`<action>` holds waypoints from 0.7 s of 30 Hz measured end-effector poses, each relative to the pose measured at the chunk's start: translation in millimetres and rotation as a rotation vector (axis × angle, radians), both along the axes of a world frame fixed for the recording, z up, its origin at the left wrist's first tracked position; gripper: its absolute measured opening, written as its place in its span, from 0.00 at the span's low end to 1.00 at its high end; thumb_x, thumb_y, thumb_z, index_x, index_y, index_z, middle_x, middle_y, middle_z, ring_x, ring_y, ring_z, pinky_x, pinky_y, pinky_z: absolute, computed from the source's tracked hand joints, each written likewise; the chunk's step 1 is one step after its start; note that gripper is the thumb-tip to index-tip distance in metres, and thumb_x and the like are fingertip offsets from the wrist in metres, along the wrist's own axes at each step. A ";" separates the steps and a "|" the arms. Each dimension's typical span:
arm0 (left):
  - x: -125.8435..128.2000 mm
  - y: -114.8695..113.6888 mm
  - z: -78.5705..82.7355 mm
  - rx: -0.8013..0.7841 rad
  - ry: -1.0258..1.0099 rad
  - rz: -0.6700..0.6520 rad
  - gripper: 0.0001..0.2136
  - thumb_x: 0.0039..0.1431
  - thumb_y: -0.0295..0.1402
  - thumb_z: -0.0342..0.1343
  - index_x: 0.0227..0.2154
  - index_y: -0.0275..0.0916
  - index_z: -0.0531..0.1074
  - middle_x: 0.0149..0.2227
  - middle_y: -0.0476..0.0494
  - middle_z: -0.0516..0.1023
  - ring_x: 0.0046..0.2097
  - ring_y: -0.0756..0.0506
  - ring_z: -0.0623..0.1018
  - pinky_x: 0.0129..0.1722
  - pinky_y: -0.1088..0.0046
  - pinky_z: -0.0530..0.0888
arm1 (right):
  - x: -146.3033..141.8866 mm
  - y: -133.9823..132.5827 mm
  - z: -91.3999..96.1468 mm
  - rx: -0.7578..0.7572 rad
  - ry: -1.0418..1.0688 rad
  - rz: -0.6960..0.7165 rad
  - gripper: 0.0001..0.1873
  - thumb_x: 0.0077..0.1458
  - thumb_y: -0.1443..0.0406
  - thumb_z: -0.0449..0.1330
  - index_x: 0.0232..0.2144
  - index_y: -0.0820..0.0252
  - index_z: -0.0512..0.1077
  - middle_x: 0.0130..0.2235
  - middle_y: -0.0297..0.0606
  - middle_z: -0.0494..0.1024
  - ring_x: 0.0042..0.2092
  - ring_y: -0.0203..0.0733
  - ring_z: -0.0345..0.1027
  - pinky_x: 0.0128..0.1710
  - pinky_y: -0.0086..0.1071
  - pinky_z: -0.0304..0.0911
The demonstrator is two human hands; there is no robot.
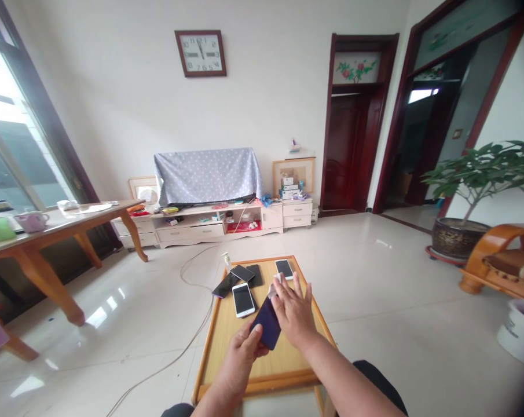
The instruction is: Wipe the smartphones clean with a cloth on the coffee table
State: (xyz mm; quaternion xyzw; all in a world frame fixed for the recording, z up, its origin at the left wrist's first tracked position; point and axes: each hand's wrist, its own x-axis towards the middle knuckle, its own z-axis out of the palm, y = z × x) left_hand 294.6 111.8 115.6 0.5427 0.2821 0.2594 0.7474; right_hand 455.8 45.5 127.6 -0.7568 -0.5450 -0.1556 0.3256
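My left hand (pixel 241 353) is shut around a dark blue smartphone (pixel 266 323), which it holds tilted above a low wooden table (pixel 299 359) with an orange rim. My right hand (pixel 293 310) lies over the upper end of that phone, fingers spread, pressing a small white cloth (pixel 273 287) against it. Farther up the tabletop lie a white smartphone (pixel 243 300), several black smartphones (pixel 242 273) and a silver-framed phone (pixel 284 269). A small pump bottle (pixel 226 261) stands at the table's far edge.
A cable (pixel 196 324) runs across the shiny tile floor beside the low table. To the right stand a potted plant (pixel 479 174) and a wooden chair (pixel 500 260). A long wooden table (pixel 44 237) with mugs stands left, and a cream TV cabinet (pixel 209 223) stands ahead.
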 end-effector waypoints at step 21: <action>3.7 2.7 3.3 -0.134 -0.175 0.062 0.18 0.55 0.43 0.65 0.46 0.41 0.77 0.39 0.43 0.78 0.39 0.47 0.76 0.41 0.71 0.73 | -22.7 -28.6 -24.0 -0.019 -0.084 0.227 0.30 0.69 0.55 0.48 0.70 0.45 0.50 0.69 0.33 0.55 0.72 0.57 0.36 0.67 0.66 0.32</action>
